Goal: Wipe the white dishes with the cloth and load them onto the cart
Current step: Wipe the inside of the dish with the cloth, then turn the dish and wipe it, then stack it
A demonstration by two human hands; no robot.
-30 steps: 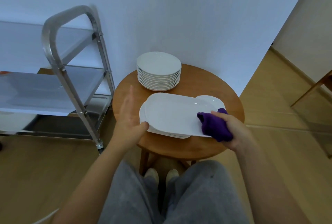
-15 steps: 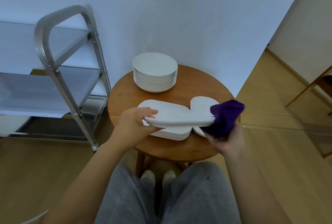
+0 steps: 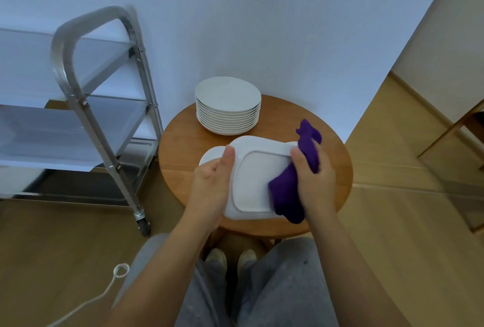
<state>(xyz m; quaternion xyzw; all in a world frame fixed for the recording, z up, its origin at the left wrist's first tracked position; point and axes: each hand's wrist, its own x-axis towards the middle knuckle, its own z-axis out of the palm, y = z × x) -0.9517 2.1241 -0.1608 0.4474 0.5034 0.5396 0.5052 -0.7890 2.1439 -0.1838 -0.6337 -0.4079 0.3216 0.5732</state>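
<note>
**Wiping the underside of a rectangular platter**

I hold the white platter (image 3: 255, 182) base-up above the round wooden desk (image 3: 337, 159), over more white dishes. My left hand (image 3: 212, 185) clamps its left rim, thumb on top; my right hand (image 3: 314, 182) clamps the purple cloth (image 3: 288, 195) against the right edge. Best practice, I judge: sweep along the raised foot ring, keeping the left grip firm, since glazed ceramic is slick. The cloth looks soft and nubby. Round plates (image 3: 227, 106) stack behind; the steel cart (image 3: 86, 106) stands left.
</note>
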